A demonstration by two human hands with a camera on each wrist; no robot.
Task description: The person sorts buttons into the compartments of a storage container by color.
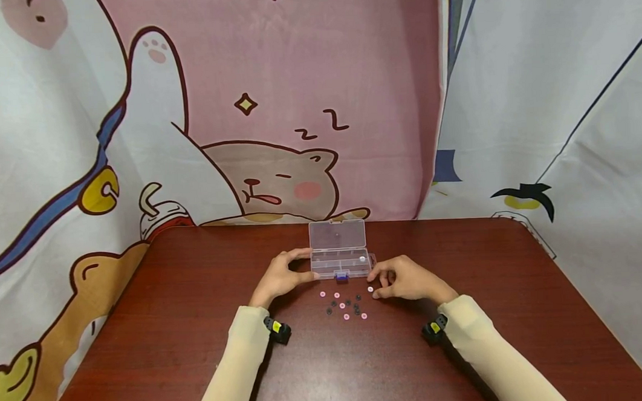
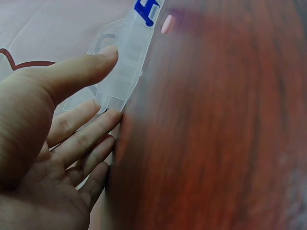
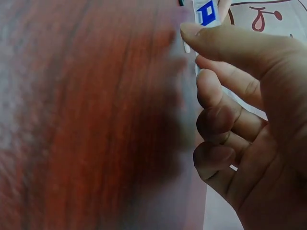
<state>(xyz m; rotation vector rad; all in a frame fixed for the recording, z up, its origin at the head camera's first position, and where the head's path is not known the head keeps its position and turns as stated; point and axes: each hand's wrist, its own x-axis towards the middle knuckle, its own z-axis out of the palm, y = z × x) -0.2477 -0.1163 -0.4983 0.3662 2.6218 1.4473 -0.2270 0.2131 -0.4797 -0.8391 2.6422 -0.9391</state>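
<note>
A clear plastic compartment box (image 1: 339, 266) stands on the table with its lid raised and a blue latch (image 1: 342, 276) at the front. My left hand (image 1: 282, 276) rests at its left end, thumb by the front corner, fingers extended along the side. Near the right front corner is my right hand (image 1: 407, 279), thumb and index finger parted, other fingers loosely bent. A small pale pink disc (image 1: 370, 289) lies just beside the right thumb tip. Several pink discs (image 1: 342, 306) and black discs (image 1: 356, 310) are scattered before the box. One whitish piece (image 1: 363, 259) sits in a right-hand compartment.
The brown wooden table (image 1: 198, 352) extends to both sides and toward me. Behind it hangs a cartoon-printed cloth (image 1: 381, 100), close to the box's raised lid. A small black wrist camera (image 1: 277, 330) is worn at the left sleeve, another (image 1: 434, 329) at the right.
</note>
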